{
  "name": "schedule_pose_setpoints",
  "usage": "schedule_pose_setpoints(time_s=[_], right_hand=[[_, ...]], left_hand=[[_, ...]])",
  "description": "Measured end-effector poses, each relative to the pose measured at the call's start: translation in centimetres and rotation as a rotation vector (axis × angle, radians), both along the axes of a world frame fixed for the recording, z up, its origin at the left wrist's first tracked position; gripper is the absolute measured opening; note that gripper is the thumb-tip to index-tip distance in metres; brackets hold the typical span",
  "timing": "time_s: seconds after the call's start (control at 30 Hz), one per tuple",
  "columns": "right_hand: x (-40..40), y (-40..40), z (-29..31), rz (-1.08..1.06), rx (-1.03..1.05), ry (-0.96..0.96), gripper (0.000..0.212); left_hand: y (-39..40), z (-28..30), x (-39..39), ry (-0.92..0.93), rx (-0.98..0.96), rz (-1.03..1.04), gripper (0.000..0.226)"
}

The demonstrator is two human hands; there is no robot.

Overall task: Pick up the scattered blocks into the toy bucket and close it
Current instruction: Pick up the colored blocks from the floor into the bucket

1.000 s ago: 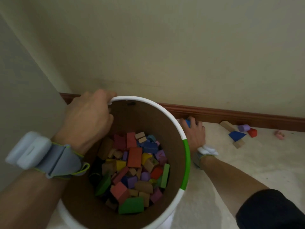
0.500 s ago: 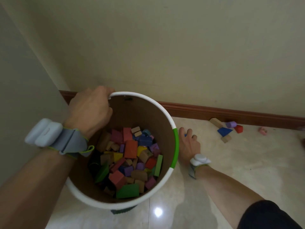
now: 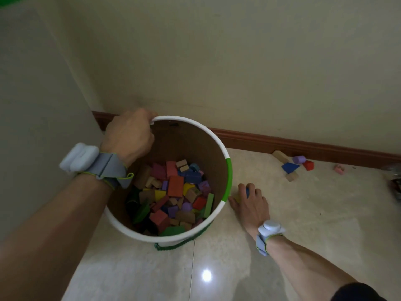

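A round toy bucket (image 3: 219, 140) with a white and green rim stands on the floor, partly filled with several coloured blocks (image 3: 174, 193). My left hand (image 3: 129, 133) grips the bucket's far left rim. My right hand (image 3: 250, 203) rests low on the floor just right of the bucket, fingers curled over a blue block (image 3: 247, 192) and a yellow block (image 3: 237, 197) that are mostly hidden. Further right near the wall lie a tan bar (image 3: 280, 156), a blue triangle (image 3: 289, 167), a purple block (image 3: 298, 159), a red block (image 3: 308, 165), a small tan block (image 3: 291, 176) and a pink piece (image 3: 339, 169).
A brown skirting board (image 3: 303, 146) runs along the cream wall behind the bucket. A second wall closes off the left side. The floor is glossy beige tile. A blurred shiny object (image 3: 393, 181) sits at the right edge.
The view has pulled back and up, so more floor shows. My right hand has come back from the wall and settled on blocks beside the bucket. My left hand keeps its grip on the rim.
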State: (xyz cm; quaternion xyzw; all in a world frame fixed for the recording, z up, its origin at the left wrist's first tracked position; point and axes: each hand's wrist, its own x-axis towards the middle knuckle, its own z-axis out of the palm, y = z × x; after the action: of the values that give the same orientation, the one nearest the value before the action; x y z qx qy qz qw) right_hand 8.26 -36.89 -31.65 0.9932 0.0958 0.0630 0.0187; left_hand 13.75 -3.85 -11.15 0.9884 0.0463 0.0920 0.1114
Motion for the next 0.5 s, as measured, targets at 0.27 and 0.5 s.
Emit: schedule_pose_setpoints(time_s=[0.27,0.5], right_hand=[[-0.3,-1.0,0.3,-0.148,0.176,0.134,0.038],[2.9,-2.3,4.1,-0.721,0.937,0.304,0.035]], left_hand=[[-1.0,0.1,-0.7,-0.014,-0.003,-0.002,0.037],[-1.5,0.6,-1.3,0.050,-0.002,0.024,0.040]])
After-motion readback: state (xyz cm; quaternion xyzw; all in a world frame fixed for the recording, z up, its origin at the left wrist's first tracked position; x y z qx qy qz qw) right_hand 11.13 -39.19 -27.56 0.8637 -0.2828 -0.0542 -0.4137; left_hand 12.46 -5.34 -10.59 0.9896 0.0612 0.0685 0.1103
